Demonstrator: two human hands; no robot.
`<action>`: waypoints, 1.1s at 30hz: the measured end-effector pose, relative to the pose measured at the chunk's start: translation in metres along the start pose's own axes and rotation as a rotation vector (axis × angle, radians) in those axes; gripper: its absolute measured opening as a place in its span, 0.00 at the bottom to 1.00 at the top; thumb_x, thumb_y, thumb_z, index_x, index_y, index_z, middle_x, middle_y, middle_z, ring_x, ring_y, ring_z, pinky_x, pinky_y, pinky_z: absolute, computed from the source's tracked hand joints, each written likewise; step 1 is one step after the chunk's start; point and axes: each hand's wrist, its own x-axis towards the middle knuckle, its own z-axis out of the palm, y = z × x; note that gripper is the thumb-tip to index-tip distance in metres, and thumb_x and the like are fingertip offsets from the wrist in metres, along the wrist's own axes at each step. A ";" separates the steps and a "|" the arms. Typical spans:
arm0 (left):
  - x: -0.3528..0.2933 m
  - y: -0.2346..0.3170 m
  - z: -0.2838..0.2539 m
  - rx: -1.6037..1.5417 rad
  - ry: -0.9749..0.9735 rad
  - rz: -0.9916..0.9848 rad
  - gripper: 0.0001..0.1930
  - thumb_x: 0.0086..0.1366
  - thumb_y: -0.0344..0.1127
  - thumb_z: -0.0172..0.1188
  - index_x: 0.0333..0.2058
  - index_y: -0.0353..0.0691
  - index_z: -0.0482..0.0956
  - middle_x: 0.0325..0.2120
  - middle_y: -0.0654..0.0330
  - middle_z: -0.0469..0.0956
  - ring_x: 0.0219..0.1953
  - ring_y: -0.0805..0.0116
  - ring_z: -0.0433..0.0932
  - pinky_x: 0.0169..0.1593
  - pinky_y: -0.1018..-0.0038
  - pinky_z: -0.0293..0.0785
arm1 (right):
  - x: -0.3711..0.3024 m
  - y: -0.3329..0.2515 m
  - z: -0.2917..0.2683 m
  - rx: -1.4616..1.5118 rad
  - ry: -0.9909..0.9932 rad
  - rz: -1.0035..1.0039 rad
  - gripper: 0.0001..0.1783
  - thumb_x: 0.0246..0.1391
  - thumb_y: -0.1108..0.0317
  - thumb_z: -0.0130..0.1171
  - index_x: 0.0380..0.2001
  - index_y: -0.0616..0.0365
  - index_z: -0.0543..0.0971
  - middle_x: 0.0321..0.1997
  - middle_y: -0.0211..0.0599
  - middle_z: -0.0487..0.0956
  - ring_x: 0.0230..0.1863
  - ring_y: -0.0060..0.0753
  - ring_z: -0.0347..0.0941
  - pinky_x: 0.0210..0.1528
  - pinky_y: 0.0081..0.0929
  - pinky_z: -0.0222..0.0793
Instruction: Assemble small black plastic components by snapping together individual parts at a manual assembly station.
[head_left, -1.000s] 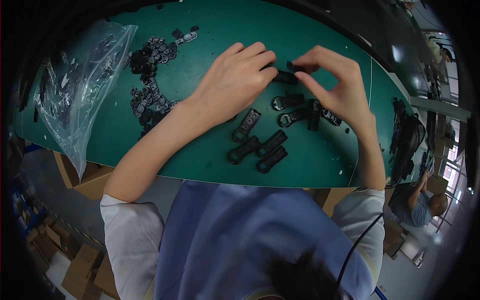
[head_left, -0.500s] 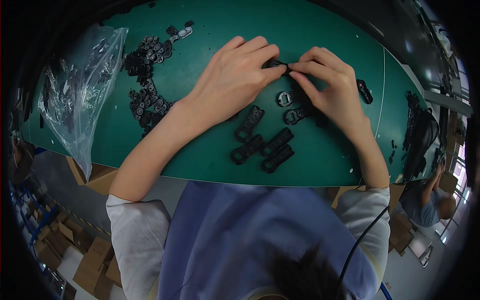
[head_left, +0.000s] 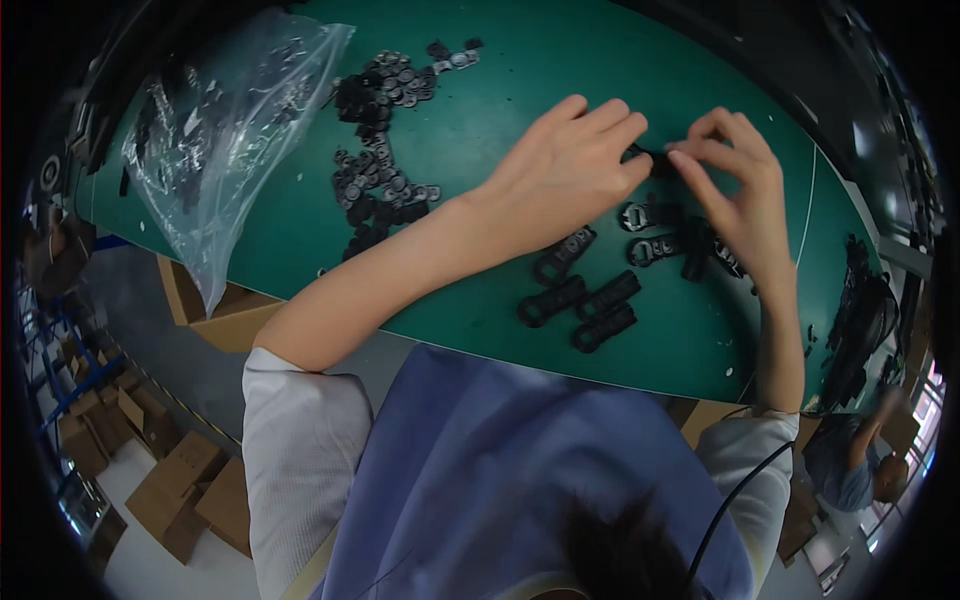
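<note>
My left hand (head_left: 580, 160) is closed on a small black plastic part (head_left: 657, 163), over the far middle of the green table. Its fingers cover much of the part. Close by on the right, my right hand (head_left: 738, 185) pinches thumb and forefinger together at the part's right end; what lies between those fingertips is too small to tell. Below the hands lie several black plastic pieces with ring-shaped ends, among them a ring-ended piece (head_left: 605, 328) nearest me and another with a pale metal ring (head_left: 637, 216).
A clear plastic bag (head_left: 235, 150) of dark parts lies at left, hanging over the table edge. Beside it is a heap of small black parts (head_left: 385, 180). More black items (head_left: 865, 310) lie at far right, near another person (head_left: 845, 460). Cardboard boxes (head_left: 180, 490) stand on the floor.
The view has shifted, so the table and its contents appear farther right and tilted. Both hands stay together at the black part; the right fingertips now sit slightly higher against it.
</note>
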 end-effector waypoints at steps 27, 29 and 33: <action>-0.008 0.005 0.010 -0.155 -0.079 -0.099 0.09 0.56 0.35 0.58 0.33 0.36 0.78 0.28 0.52 0.75 0.34 0.55 0.76 0.36 0.60 0.72 | 0.134 -0.067 0.097 0.116 -0.381 -0.311 0.03 0.41 0.77 0.57 0.23 0.66 0.78 0.33 0.45 0.80 0.32 0.45 0.78 0.36 0.36 0.73; -0.007 0.005 0.009 -0.175 -0.113 -0.094 0.10 0.56 0.35 0.59 0.34 0.37 0.79 0.30 0.52 0.75 0.36 0.55 0.76 0.37 0.60 0.72 | 0.132 -0.064 0.080 0.107 -0.454 -0.214 0.03 0.42 0.78 0.57 0.23 0.65 0.78 0.33 0.44 0.80 0.32 0.43 0.78 0.36 0.34 0.73; -0.008 0.003 0.003 -0.088 0.151 0.022 0.10 0.55 0.34 0.61 0.34 0.37 0.79 0.36 0.54 0.73 0.43 0.57 0.73 0.42 0.64 0.71 | 0.113 -0.047 0.026 0.437 -0.351 -0.067 0.10 0.46 0.70 0.63 0.28 0.67 0.77 0.21 0.43 0.77 0.24 0.35 0.75 0.32 0.26 0.72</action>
